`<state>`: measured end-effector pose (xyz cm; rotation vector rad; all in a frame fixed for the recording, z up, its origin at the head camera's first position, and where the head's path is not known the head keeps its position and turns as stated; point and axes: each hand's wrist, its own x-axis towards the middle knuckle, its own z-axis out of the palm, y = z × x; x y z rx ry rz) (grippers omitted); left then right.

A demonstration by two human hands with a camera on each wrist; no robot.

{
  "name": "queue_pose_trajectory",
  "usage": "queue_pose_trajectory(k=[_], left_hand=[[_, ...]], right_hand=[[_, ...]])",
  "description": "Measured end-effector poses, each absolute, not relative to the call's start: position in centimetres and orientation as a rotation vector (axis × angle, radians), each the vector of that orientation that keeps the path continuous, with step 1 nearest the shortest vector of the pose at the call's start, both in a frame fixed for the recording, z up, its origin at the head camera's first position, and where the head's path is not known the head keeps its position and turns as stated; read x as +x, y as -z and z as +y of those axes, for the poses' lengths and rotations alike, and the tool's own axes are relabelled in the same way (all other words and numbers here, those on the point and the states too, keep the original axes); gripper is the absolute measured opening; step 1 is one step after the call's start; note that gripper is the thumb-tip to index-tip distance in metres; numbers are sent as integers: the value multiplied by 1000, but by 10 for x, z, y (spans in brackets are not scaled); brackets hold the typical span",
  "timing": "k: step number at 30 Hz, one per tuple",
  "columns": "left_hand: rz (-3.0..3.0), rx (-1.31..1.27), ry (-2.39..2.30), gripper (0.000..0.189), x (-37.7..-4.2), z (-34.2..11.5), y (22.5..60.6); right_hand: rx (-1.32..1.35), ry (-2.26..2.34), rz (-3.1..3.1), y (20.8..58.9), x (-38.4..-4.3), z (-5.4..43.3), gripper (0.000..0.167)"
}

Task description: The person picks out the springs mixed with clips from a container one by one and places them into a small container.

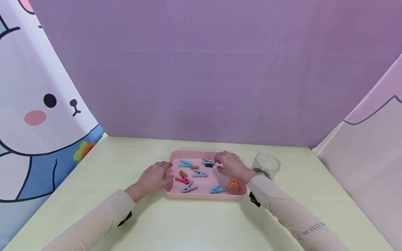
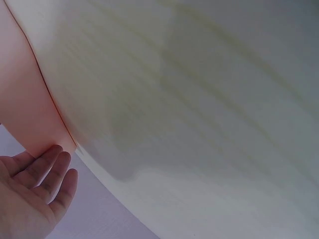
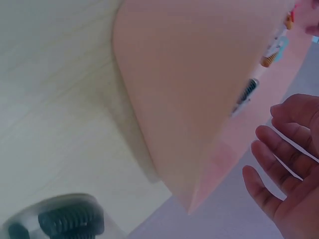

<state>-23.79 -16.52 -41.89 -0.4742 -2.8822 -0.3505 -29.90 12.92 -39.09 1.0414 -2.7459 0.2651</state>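
Holds the right hand (image 1: 232, 165) over one end of a pink tray (image 1: 207, 196) on a pale tabletop (image 1: 201, 223), with fingers loosely bent, parted and empty. Rests the left hand (image 1: 154, 177) at the opposite end, with relaxed fingers curving over the rim and no clip between them; cannot tell how firmly pressed there. Has, just left of the right fingertips, a black ribbed piece (image 1: 208, 165) lying beside a grey clip (image 1: 206, 160), both apparently untouched. Shows, nearer the left fingertips, a red clip (image 1: 183, 179) and two small brown pieces (image 1: 194, 167), with a sky-blue clip (image 1: 186, 163) farther back. Scatters more between and in front of both sets of fingers: two other grey clips (image 1: 200, 173), a second blue clip (image 1: 217, 189) and an orange clip (image 1: 233, 184). Sets a clear jar (image 1: 267, 161), with dark ribbed pieces inside, outside the tray and to the right of the right fingers, beside the wrist. Appears, judging by the pose, to be at the picking stage, short of any pinch. Calls next, most likely, for lowering right thumb and forefinger onto the black ribbed piece, without dragging the neighbouring clip along.
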Motion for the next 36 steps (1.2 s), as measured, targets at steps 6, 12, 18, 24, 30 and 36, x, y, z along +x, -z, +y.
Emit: queue_pose_trajectory(k=[6, 12, 18, 24, 30, 36], left_hand=[[-2884, -467, 361, 50, -237, -165, 418], [-2877, -475, 351, 50, -237, -165, 418], [-2882, -472, 365, 50, -237, -164, 417], [-2900, -470, 384, 50, -238, -164, 417], [-2879, -481, 370, 49, -238, -165, 418], [-2885, -480, 373, 49, -237, -166, 417]], right_hand=[[1036, -191, -2759, 397, -303, 119, 17], [1086, -271, -2804, 400, -307, 114, 21], [1106, -282, -2827, 402, -312, 111, 19], [1097, -272, -2855, 405, -314, 109, 19], [1114, -258, -2846, 407, -316, 108, 18], [1165, -243, -2793, 408, -316, 108, 13]])
